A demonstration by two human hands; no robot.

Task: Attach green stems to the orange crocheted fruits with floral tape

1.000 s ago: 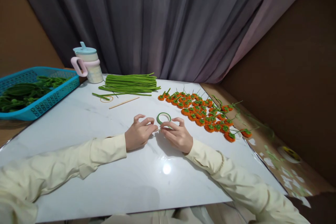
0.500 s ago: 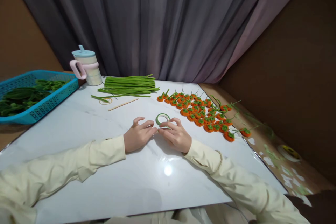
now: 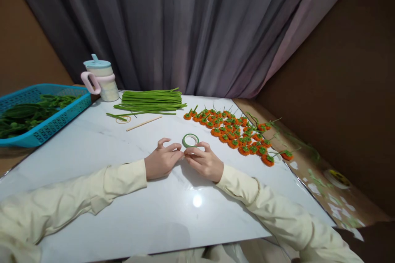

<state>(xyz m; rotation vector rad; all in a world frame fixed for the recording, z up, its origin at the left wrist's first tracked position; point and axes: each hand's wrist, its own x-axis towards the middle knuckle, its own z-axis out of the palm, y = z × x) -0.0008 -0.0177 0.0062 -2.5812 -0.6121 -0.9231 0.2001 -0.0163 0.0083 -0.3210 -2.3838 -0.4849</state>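
Since a second ago, left grip (image 3: pixel 163 159) and right grip (image 3: pixel 206 162) go from slightly apart to fingertips meeting, and the right fingers now cover less of the green tape roll (image 3: pixel 184 141); I'd judge it fine two-handed fingertip work on something small. Fingers curled in on both; can't tell whether either is grasping anything, tips hide it. Roll lies flat just beyond the meeting fingertips, contact with a right finger unclear. Rest, left to right: blue basket (image 3: pixel 58 121) of green leaves (image 3: pixel 24 111) well left of left grip; lidded cup (image 3: pixel 108 90) with pink handle, beyond and left of it; green stem bundle (image 3: pixel 151 101) beyond left grip, thin stick (image 3: pixel 144 123) between the two; orange flower heads (image 3: pixel 233 143) with green tops, beyond and right of right grip; pale scraps (image 3: pixel 314 189) well right of it, past the edge of the bench (image 3: pixel 138 222). Bench is white, marbled, glossy. Grey curtain (image 3: pixel 179 28) hangs beyond both grips, brown wall (image 3: pixel 327 70) far right, dim.
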